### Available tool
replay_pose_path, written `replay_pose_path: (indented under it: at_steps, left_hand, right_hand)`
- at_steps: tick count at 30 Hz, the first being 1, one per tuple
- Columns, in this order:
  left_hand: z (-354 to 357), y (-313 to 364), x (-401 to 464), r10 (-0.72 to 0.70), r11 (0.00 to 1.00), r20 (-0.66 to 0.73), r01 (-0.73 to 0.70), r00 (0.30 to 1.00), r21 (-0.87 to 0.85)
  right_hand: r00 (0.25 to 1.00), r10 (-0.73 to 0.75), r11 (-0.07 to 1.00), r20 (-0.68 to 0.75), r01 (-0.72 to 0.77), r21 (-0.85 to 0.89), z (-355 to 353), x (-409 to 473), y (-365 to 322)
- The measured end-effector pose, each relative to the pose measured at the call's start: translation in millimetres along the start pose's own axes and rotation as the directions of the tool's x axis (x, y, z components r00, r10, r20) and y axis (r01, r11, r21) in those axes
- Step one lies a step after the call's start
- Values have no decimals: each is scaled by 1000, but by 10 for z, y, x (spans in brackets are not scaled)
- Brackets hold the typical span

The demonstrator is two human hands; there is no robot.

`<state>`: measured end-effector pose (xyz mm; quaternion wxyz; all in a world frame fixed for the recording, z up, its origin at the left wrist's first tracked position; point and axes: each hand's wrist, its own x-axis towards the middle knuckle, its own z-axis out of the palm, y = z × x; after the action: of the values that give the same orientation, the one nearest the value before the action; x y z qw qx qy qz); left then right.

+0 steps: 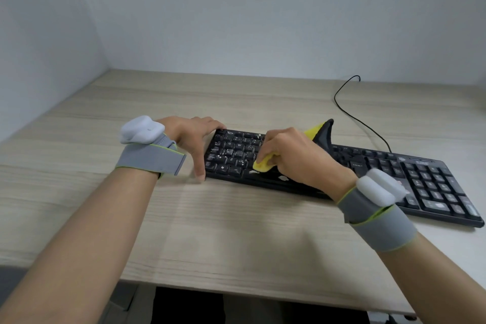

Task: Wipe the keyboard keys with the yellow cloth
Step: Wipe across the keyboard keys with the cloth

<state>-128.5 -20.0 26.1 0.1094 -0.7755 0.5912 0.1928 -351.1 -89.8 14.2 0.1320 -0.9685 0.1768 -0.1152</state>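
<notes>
The right hand (294,158) grips the yellow cloth (264,164) against the keyboard (426,179) keys, while the left hand (192,137), fingers extended, steadies its left end.

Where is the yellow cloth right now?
In the head view, the yellow cloth is gripped in the right hand, pressed onto the left-middle keys of the black keyboard, right of the left hand.

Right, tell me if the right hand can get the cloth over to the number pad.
Probably yes. The right hand grips the cloth mid-keyboard, and nothing sits on the number pad.
</notes>
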Motion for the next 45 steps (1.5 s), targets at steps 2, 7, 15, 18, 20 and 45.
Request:
replay_pose_path:
  at_steps: [2,7,15,18,20,45]
  left_hand:
    - [-2,8,2,3,1000,2,-3,1000,-3]
    - [1,5,-7,-5,1000,0,5,1000,9]
    - [8,-10,10,1,1000,6,-1,1000,-11]
    - [14,-10,11,2,1000,-1,-2,1000,-11]
    - [19,-9,13,-1,1000,-9,1,1000,-8]
    - [31,-55,43,10,998,-7,-11,1000,-54]
  right_hand:
    - [1000,-11,1000,6,11,12,-4,-3,2]
    - [980,111,986,-162,-129,-106,74,203,109]
    - [991,67,997,-112,-72,-40,67,174,188]
    - [993,68,997,-98,-71,-26,18,145,242]
    - [980,125,988,-155,-136,-66,22,216,287]
    - [989,109,990,-97,-117,-83,53,461,326]
